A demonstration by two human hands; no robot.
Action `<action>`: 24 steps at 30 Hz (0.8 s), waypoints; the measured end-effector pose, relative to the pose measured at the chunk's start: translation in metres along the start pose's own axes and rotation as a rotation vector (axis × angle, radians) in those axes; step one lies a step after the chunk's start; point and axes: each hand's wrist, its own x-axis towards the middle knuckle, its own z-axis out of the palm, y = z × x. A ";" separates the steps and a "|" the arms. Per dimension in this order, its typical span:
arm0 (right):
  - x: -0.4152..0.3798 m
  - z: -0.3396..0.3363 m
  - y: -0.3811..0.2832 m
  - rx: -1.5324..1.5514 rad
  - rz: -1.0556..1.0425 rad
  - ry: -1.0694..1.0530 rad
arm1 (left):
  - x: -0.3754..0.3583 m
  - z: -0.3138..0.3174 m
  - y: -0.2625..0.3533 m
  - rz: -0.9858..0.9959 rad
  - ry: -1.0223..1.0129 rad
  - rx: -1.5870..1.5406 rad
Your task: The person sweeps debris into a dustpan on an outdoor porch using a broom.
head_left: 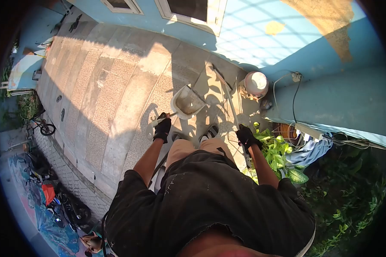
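My left hand (162,127), in a black glove, is closed around the pale handle of a dustpan. The whitish dustpan (188,103) is just beyond that hand, above the paving, with a dusty inner surface. On the right, my gloved right hand (246,136) grips a long pole (232,103). The pole slants up and left to a dark, narrow head (218,75) near the blue wall. Leafy green plants partly surround the pole's lower end.
A lidded white bucket (256,84) stands by the blue wall (330,81). Cables, an orange coil (286,131) and blue cloth (309,152) lie at the right. Plants (275,150) grow beside my right arm. A small bicycle (43,126) and motorbikes are at the left.
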 end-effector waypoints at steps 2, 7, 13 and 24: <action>-0.005 -0.015 -0.017 0.059 -0.021 0.015 | 0.014 -0.006 0.019 0.118 0.015 0.056; -0.030 -0.042 -0.075 0.285 -0.049 -0.029 | 0.033 -0.009 0.105 0.265 0.120 -0.366; -0.019 -0.045 -0.126 0.668 -0.117 -0.206 | 0.071 -0.009 0.182 0.291 0.212 -0.187; 0.017 0.013 -0.270 0.732 -0.173 -0.155 | 0.129 0.050 0.223 0.663 -0.584 -0.289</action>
